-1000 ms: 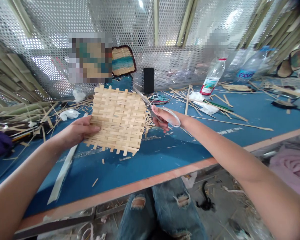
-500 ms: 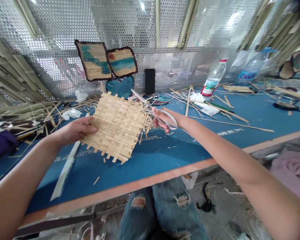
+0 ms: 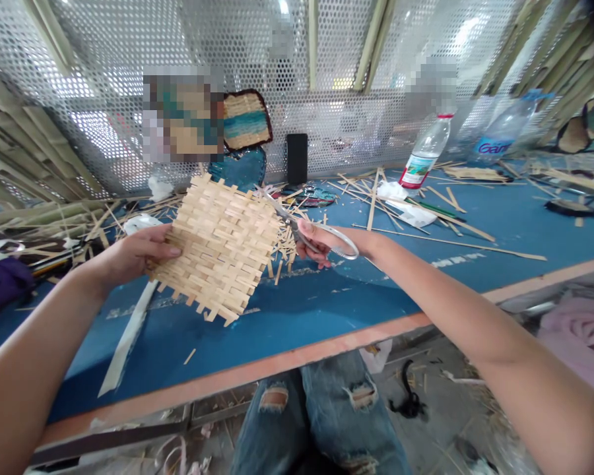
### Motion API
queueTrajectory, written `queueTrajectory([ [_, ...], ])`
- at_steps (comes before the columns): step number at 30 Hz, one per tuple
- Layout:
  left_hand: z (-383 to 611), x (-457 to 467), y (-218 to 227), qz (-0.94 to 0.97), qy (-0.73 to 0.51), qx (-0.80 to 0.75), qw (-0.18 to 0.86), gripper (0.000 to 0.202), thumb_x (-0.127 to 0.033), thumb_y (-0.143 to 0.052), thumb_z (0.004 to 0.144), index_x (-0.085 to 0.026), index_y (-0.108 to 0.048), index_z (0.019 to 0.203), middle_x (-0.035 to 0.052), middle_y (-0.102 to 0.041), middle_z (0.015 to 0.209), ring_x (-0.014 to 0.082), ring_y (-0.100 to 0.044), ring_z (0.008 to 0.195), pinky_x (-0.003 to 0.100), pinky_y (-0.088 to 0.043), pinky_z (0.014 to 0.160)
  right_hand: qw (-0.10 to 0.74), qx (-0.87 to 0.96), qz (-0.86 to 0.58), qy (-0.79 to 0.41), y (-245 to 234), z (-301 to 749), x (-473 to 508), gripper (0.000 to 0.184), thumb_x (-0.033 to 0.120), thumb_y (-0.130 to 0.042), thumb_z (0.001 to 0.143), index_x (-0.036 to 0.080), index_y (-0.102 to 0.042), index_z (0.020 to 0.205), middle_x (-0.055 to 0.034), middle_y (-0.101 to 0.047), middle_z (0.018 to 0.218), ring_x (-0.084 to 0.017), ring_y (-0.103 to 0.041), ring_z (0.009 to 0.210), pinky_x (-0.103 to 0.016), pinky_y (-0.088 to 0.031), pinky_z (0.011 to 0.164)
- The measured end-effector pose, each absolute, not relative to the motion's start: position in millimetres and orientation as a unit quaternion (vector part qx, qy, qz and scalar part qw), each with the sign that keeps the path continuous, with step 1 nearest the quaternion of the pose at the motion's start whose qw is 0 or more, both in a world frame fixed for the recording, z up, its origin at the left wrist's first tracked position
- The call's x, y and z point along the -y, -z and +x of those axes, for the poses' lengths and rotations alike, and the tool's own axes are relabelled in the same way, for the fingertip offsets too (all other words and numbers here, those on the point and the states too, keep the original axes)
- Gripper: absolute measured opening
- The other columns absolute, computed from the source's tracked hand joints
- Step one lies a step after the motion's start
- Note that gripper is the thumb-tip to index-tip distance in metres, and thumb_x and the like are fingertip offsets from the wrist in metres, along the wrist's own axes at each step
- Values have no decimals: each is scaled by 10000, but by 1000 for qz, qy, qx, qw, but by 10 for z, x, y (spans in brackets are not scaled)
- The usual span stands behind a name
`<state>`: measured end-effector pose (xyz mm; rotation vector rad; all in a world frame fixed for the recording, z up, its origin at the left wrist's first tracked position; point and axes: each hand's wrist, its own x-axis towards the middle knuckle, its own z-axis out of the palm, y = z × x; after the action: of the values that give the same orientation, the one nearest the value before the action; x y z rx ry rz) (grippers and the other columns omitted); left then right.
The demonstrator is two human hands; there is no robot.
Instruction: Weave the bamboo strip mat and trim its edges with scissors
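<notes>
My left hand is closed on the left edge of a square woven bamboo mat, thumb on top. The mat is tilted above the table, with short strip ends sticking out along its edges. In my right hand is a pair of scissors, fingers through the pale handles. Its blades lie at the mat's right edge, near the upper right corner; whether they are apart I cannot make out. Cut bamboo bits lie on the table behind and beside the mat.
The blue table holds loose bamboo strips, a water bottle and crumpled tissue. A black phone leans on the perforated metal wall. Painted woven panels stand left of it. Bamboo poles lean at the left.
The mat and my left hand have shifted slightly left. The scissors have come in to the mat's right edge, their blades lower and less exposed than before.
</notes>
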<state>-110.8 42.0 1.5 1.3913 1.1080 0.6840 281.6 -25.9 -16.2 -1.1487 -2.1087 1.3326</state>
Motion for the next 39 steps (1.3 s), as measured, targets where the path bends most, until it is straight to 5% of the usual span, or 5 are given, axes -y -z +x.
queueTrajectory([
  [15,-1115,-437,27,596,-274,-465,594,609,-306,-936,502,-175,-791,1079,160,-823,961,378,-794,831,362,-668,669,239,729,-488,-417,178,2680,328,797,899,-418,867,173,-581,582,21,-437,329,-104,-468,270,-217,-424,356],
  [26,-1141,-385,-20,615,-200,-430,630,564,-276,-894,582,-226,-803,1136,148,-824,949,405,-794,796,427,-671,631,341,624,-453,-537,324,2667,91,814,984,-492,723,186,-620,819,-37,-661,579,-126,-560,407,-248,-469,386],
  [31,-1028,-322,-44,626,-203,-421,624,683,-281,-906,608,-224,-740,1268,133,-822,901,363,-793,718,401,-661,593,358,633,-439,-527,369,2445,199,585,708,-822,648,220,-538,800,26,-585,573,-138,-548,462,-260,-453,406],
  [35,-970,-345,-58,617,-302,-412,599,691,-294,-907,654,-234,-698,1310,84,-819,966,242,-786,705,247,-624,563,416,592,-435,-536,387,2424,209,385,501,-790,713,222,-530,769,14,-564,601,-152,-533,517,-297,-480,468],
  [39,-897,-426,-10,595,-378,-416,575,427,-328,-776,866,-193,-683,1260,72,-810,1036,161,-774,785,196,-625,678,474,528,-452,-540,357,2488,168,318,422,-781,725,203,-562,796,-36,-620,703,-194,-611,633,-339,-541,567],
])
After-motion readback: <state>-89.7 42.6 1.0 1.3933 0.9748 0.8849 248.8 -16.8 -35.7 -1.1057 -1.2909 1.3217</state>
